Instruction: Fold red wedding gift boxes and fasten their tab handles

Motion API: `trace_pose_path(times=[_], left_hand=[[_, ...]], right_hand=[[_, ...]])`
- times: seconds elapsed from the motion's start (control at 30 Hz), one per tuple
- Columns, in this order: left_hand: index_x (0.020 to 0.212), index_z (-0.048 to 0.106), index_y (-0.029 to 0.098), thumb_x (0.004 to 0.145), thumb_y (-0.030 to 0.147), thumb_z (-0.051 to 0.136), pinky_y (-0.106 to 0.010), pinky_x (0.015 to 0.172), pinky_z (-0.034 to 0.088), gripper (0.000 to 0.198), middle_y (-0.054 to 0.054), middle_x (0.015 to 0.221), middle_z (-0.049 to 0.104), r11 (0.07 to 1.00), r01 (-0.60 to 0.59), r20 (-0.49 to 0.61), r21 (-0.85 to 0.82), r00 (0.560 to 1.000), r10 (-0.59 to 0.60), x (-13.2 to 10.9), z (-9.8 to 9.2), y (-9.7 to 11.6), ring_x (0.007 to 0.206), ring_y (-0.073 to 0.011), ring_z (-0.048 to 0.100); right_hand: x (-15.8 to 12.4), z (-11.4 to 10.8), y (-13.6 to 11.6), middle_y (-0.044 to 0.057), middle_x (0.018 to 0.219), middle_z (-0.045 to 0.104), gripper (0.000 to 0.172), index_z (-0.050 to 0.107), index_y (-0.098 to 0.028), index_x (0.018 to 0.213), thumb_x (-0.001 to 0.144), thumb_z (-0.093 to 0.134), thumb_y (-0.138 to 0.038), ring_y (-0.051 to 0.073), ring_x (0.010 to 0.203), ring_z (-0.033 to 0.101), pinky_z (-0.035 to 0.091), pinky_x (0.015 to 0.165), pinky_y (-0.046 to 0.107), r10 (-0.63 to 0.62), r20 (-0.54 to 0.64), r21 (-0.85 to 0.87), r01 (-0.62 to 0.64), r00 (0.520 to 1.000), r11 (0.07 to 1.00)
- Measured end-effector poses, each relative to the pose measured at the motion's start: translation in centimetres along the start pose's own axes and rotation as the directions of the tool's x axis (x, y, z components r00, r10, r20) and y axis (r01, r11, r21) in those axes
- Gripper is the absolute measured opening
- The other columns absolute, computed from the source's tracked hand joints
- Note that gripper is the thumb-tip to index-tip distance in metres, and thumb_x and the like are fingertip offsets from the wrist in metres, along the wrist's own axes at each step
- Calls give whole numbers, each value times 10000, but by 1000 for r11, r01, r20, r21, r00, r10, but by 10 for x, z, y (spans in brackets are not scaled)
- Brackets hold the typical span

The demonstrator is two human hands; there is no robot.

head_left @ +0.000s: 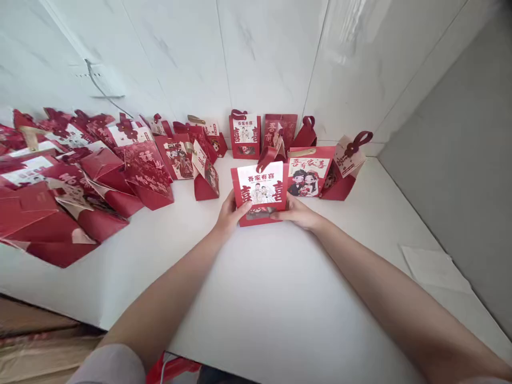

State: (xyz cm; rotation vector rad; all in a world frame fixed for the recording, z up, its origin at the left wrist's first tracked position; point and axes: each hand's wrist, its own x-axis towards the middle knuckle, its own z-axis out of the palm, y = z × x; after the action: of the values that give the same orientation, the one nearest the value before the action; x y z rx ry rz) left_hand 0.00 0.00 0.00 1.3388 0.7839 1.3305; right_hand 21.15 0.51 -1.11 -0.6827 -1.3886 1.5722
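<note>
A small red gift box (pixel 261 192) with a white picture label and a red ribbon handle stands upright on the white table (pixel 256 298), near the back. My left hand (pixel 231 212) grips its left side, thumb across the lower front. My right hand (pixel 296 211) holds its right lower edge, fingers curled against it. Just right of it stands another red box (pixel 309 172) with a cartoon couple on the front, and beyond that a tilted box (pixel 344 166) with a ribbon loop.
Several more red boxes (pixel 245 136) line the white tiled wall at the back. A heap of red boxes (pixel 80 176) lies toppled over the table's left side. A white sheet (pixel 436 261) lies at the right, by a grey wall. Something red (pixel 172 369) sits below the front edge.
</note>
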Motion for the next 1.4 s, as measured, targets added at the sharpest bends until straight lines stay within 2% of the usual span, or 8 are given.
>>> trace_pose_path(times=[0.13,0.23,0.4,0.57,0.87,1.07,1.23,1.4], left_hand=[[1164,659,199,731,387,806,-356,965,523,495,-77,1159,710,998,-21,11,53,1000,21,-2,-2,2,1099,-263,648],[1164,667,196,731,414,802,-354,957,530,504,-83,1167,708,999,-12,11,36,1000,12,-1,0,3,1111,-273,647],[1215,647,196,858,566,611,-323,834,576,515,-97,1162,714,980,162,-84,-117,981,-173,3,3,9,1033,-259,688],[1180,655,190,855,654,528,-275,570,571,581,-95,985,753,907,413,-111,-84,901,-421,5,-2,19,777,-228,721],[1264,610,204,832,711,496,-227,425,514,676,-91,988,755,890,456,-131,26,884,-449,5,-2,21,744,-221,726],[1328,569,181,831,732,420,-222,295,382,757,-98,858,763,814,577,-19,60,816,-578,6,-5,23,633,-265,732],[1351,560,166,853,696,379,-228,309,409,749,-120,933,768,793,609,62,24,791,-609,8,-8,27,621,-266,731],[1391,523,183,905,602,300,-241,318,427,679,-136,1043,754,783,621,58,-27,783,-619,11,-8,35,625,-274,731]], right_hand=[[-1,-3,2,65,1244,677,812,486,-216,1331,599,835,-180,246,1067,655,529,897,361,41,2,-23,-41,999,999],[-2,-2,-1,65,1259,669,790,507,-222,1321,610,854,-227,264,1102,646,515,957,402,37,6,-34,-37,999,999],[-3,5,-5,52,1388,586,655,501,-272,1344,771,778,-425,246,1271,553,426,1101,405,-53,17,-7,53,998,999],[-4,6,0,41,1413,563,557,451,-310,1396,909,595,-538,233,1304,528,486,1035,392,-17,-8,77,17,1000,997],[-3,7,-1,49,1324,637,561,527,-284,1340,888,584,-612,258,1247,579,512,990,409,66,-56,105,-60,996,993],[-2,8,-3,42,1257,684,571,602,-281,1289,882,540,-676,266,1236,592,478,1035,428,99,-89,100,-90,991,991],[0,7,2,30,1244,693,493,657,-259,1220,855,652,-591,232,1197,608,430,1077,379,25,-60,65,-21,998,998],[1,4,6,37,963,751,436,709,-218,1112,909,588,-584,217,979,677,494,955,365,37,2,46,-37,999,998]])
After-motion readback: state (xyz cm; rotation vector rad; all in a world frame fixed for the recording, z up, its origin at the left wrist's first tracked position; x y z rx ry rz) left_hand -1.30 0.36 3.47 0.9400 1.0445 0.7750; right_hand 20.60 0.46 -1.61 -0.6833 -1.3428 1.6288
